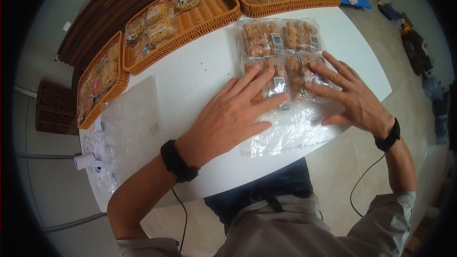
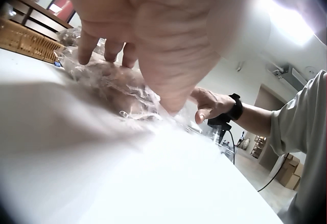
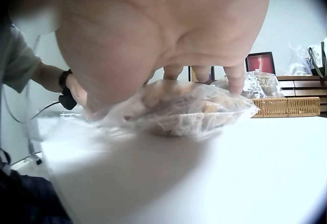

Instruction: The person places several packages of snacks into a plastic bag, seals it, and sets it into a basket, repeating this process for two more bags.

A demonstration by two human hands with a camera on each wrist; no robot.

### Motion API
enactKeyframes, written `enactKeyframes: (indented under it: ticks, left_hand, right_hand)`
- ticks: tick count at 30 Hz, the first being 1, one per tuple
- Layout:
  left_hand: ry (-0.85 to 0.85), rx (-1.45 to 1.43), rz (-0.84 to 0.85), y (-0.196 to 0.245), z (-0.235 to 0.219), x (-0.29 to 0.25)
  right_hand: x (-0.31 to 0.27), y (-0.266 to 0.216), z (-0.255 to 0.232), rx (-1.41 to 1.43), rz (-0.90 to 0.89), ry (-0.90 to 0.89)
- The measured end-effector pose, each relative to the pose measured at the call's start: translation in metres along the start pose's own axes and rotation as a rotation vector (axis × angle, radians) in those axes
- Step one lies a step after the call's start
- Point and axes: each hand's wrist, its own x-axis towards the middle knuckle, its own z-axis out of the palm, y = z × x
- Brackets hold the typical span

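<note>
On the white table a large clear plastic bag (image 1: pixel 297 135) lies flat around several packs of brown snacks (image 1: pixel 261 39), set in two rows with printed labels. My left hand (image 1: pixel 233 114) spreads its straight fingers over the near left pack, fingertips on the plastic. Across the near right pack reaches my right hand (image 1: pixel 357 97), its fingers also extended and spread. From the left wrist, the crinkled bag (image 2: pixel 115 86) shows below the left fingers. Seen from the right wrist, the bulging bag (image 3: pixel 189 112) sits under the right palm and fingertips.
Wicker baskets line the back edge: one (image 1: pixel 209 16) with packs of pale snacks, another (image 1: pixel 119 78) at the left, a third (image 1: pixel 285 5) with plastic-wrapped packs. An empty-looking clear bag (image 1: pixel 135 114) lies on the left of the table (image 1: pixel 190 83), near small white rolls (image 1: pixel 84 161).
</note>
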Motion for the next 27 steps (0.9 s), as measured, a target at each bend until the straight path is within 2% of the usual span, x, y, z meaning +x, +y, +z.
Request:
enactKeyframes:
  ticks: [6,9,14,19,22,25,27]
  left_hand:
    - [-0.125,-0.063,0.054,0.003,-0.009,-0.016]
    - [-0.204,-0.067,0.068,0.006,-0.019,-0.024]
    - [-0.292,0.017,0.108,0.011,-0.028,-0.036]
    - [-0.215,0.039,0.139,0.016,-0.023,-0.044]
    - [-0.161,0.035,0.129,0.018,-0.018,-0.044]
    - [-0.109,-0.052,0.08,0.022,-0.019,-0.041]
    - [-0.054,-0.132,0.023,0.022,-0.019,-0.04]
  right_hand:
    - [-0.011,-0.003,0.005,0.054,-0.008,0.013]
    - [-0.017,-0.009,-0.006,0.041,-0.021,-0.084]
    - [-0.041,-0.017,-0.005,0.11,-0.005,-0.136]
    - [-0.062,-0.022,-0.002,0.048,-0.021,-0.077]
    - [-0.069,-0.016,0.013,0.109,-0.047,0.127]
    - [-0.066,-0.02,0.008,0.317,0.022,0.175]
    - [-0.067,-0.02,0.008,0.55,0.15,0.207]
